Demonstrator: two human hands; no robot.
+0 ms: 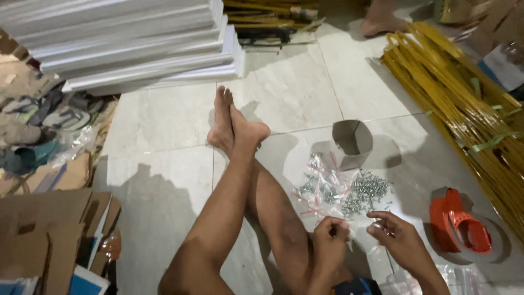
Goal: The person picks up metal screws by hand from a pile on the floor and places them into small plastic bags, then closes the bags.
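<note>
I sit on a tiled floor with my legs (240, 180) crossed in front of me. My left hand (329, 240) and my right hand (396, 235) are close together at the lower right, fingers pinched on a thin clear plastic bag (357, 232) stretched between them. Just beyond the hands lies a pile of small silver screws (364, 192) on clear plastic, with several small filled bags with red strips (316, 188) to its left.
An open cardboard box (352, 143) stands beyond the screws. An orange tape dispenser (460, 224) lies to the right. Yellow rods (469, 109) are bundled far right, white boards (125, 41) stacked top left, cardboard (49, 229) at left. Another person's foot (380, 19) shows at top.
</note>
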